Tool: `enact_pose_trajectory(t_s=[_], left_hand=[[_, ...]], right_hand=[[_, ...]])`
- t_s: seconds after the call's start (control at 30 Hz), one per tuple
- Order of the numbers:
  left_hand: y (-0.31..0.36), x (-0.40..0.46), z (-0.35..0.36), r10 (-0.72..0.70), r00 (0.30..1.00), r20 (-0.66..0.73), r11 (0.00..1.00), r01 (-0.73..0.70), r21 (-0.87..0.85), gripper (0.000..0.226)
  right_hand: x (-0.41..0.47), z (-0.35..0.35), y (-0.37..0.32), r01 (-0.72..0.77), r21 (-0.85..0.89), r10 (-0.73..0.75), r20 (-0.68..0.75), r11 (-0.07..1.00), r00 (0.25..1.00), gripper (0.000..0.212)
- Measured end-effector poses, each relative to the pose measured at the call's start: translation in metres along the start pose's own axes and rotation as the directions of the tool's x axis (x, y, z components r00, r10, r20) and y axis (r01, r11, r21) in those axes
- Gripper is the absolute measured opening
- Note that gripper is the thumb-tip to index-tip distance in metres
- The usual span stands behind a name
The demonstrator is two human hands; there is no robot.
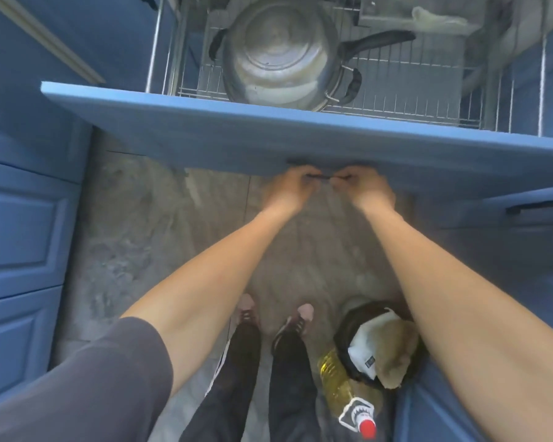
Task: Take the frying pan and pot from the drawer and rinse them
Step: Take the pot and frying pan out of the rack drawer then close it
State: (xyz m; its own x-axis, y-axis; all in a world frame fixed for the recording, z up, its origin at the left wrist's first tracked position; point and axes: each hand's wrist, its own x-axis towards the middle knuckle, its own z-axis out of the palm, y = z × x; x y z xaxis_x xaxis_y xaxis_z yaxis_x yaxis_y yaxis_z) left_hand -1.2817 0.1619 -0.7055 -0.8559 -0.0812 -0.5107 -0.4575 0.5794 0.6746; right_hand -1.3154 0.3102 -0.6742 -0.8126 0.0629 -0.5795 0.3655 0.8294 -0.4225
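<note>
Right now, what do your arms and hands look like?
Both forearms are bare. The left arm has a dark grey sleeve pushed up above the elbow. No sleeve shows on the right arm. No rings or watch visible on either hand.

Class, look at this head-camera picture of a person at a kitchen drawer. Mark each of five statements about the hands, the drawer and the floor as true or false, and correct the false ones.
1. Both the left hand and the right hand grip the drawer handle. True.
2. The drawer is shut. False: it is pulled out, showing its wire rack.
3. A steel pot sits in the drawer. True.
4. The right hand holds the long black pan handle. False: that handle lies untouched in the drawer.
5. An oil bottle with a red cap lies on the floor. True.
</note>
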Motion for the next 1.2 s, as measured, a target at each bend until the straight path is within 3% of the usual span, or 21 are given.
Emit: enact_pose_trajectory(t_s=[0.07,0.17,0.27,0.37,0.47,0.53,0.67,0.8,1.0,1.2], left_hand=[[0.002,-0.029,-0.010,0.015,0.995,0.100,0.970,-0.039,0.242,0.057],[-0.011,-0.079,-0.011,-0.029,0.982,0.188,0.943,-0.035,0.331,0.066],[-0.013,-0.143,-0.049,0.001,0.988,0.156,0.957,-0.046,0.287,0.048],[0.005,-0.192,-0.107,0.060,0.993,0.105,0.974,-0.081,0.211,0.034],[0.042,-0.217,-0.167,0.114,0.993,-0.026,0.988,-0.111,0.105,0.030],[0.070,-0.215,-0.200,0.155,0.974,-0.165,0.988,-0.151,0.039,0.035],[0.120,-0.179,-0.242,0.207,0.953,-0.221,0.972,-0.226,-0.064,0.025],[0.145,-0.113,-0.272,0.220,0.961,-0.167,0.973,-0.228,-0.025,0.019],[0.120,0.010,-0.308,0.103,0.993,-0.056,0.993,-0.099,0.065,0.010],[0.047,0.145,-0.302,-0.112,0.994,0.005,0.977,0.109,0.182,0.030]], right_hand=[[-0.014,0.007,0.001,0.066,-0.040,-0.065,0.021,0.997,0.998,0.034],[-0.052,0.022,0.013,0.094,-0.024,-0.089,0.166,0.995,0.982,0.055],[-0.123,0.008,0.026,0.150,0.126,-0.187,0.367,0.981,0.911,0.043],[-0.174,-0.044,0.036,0.198,0.169,-0.258,0.506,0.965,0.823,0.025],[-0.198,-0.121,0.033,0.248,0.195,-0.314,0.491,0.949,0.813,0.016],[-0.201,-0.176,0.020,0.275,0.245,-0.355,0.396,0.930,0.847,0.012],[-0.173,-0.254,-0.018,0.347,0.303,-0.413,0.189,0.888,0.891,0.011],[-0.125,-0.272,-0.071,0.386,0.274,-0.441,0.177,0.881,0.880,0.011],[-0.031,-0.235,-0.114,0.317,0.206,-0.360,0.222,0.926,0.906,0.015],[0.087,-0.165,-0.113,0.193,0.202,-0.239,0.235,0.960,0.942,0.017]])
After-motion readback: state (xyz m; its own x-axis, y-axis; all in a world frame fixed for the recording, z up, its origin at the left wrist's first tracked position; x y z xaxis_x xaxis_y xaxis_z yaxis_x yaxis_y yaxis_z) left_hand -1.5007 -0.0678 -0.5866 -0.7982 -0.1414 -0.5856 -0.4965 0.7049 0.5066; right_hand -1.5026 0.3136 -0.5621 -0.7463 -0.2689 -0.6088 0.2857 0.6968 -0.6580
